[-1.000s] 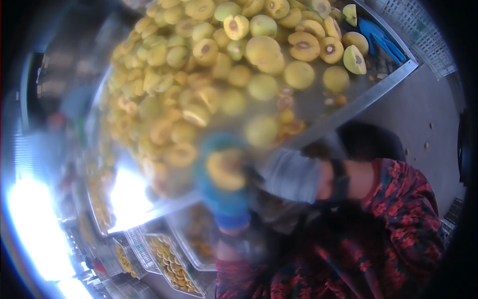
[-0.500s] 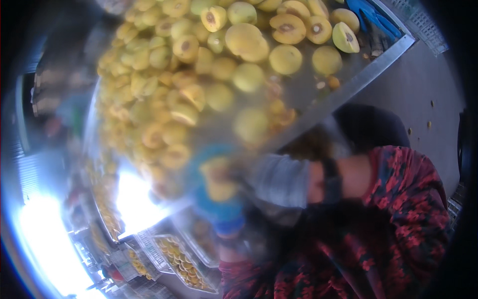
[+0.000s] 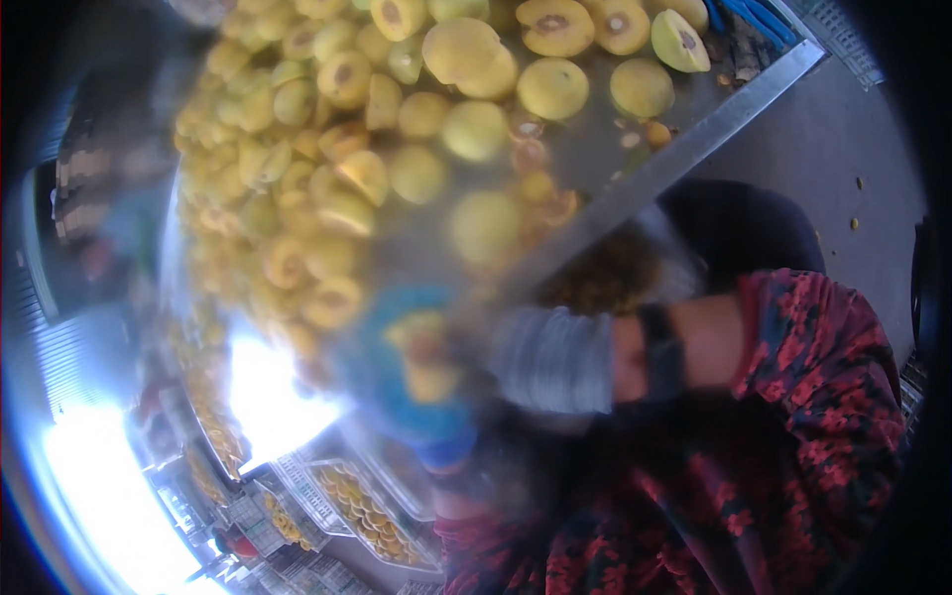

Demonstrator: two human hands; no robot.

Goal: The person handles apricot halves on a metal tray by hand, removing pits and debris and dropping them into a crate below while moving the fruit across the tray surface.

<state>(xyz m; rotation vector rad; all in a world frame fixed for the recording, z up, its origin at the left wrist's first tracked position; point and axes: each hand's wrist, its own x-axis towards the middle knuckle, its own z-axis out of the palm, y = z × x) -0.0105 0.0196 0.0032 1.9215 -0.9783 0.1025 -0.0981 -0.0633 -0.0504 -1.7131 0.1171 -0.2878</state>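
Observation:
My left hand (image 3: pixel 402 382), in a blue glove, is closed around a halved yellow fruit, which looks like a peach (image 3: pixel 424 357), its cut face and brownish middle showing. Close against that fruit is my right hand (image 3: pixel 481 342), smeared by blur; a grey ribbed cuff (image 3: pixel 555 359) covers its wrist. Its fingers, and anything in them, cannot be made out. Beyond both hands, many whole and halved yellow peaches (image 3: pixel 347 79) are heaped on a metal table (image 3: pixel 694 124). A few peaches (image 3: pixel 486 226) lie apart from the heap, near the table's edge.
The table's raised metal rim (image 3: pixel 684 149) runs diagonally just beyond my right arm. A blue item (image 3: pixel 759 22) lies in its far right corner. Crates of cut fruit (image 3: pixel 372 516) stand at the lower left. Below the rim is a container of brownish pieces (image 3: pixel 605 273).
The heap and table have shifted slightly up and left in the picture. My hands stay together at the fruit, and the left one still holds it.

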